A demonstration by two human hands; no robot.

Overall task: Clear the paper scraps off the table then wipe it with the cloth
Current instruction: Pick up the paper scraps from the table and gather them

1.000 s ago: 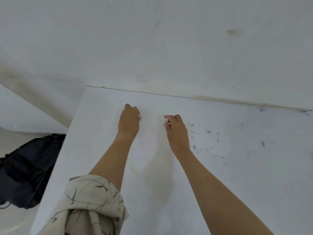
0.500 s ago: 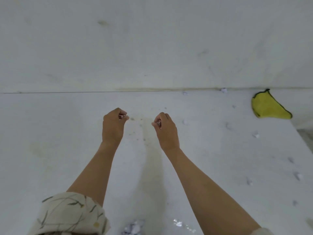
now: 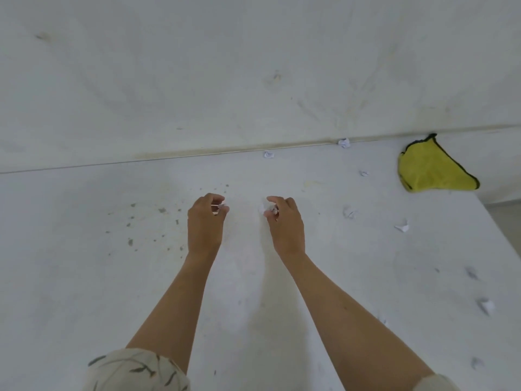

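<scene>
Both my hands hover over the middle of the white table (image 3: 84, 277). My left hand (image 3: 205, 222) has its fingers curled and pinches a small paper scrap (image 3: 221, 206) at its fingertips. My right hand (image 3: 284, 224) pinches a crumpled white paper scrap (image 3: 265, 208). Several more scraps lie on the table: two by the wall (image 3: 344, 142) (image 3: 268, 154), others to the right (image 3: 349, 212) (image 3: 402, 227) (image 3: 485, 306). The yellow cloth (image 3: 428, 170) with a dark border lies crumpled at the far right corner against the wall.
A white wall (image 3: 253, 66) runs along the table's far edge. Grey specks and stains (image 3: 158, 221) dot the table left of my hands. The table's right edge (image 3: 501, 238) drops off beyond the cloth.
The view has swung to the right, bringing the cloth and more scraps closer to centre. My right hand now shows a crumpled scrap at its fingertips. Both hands stay side by side.
</scene>
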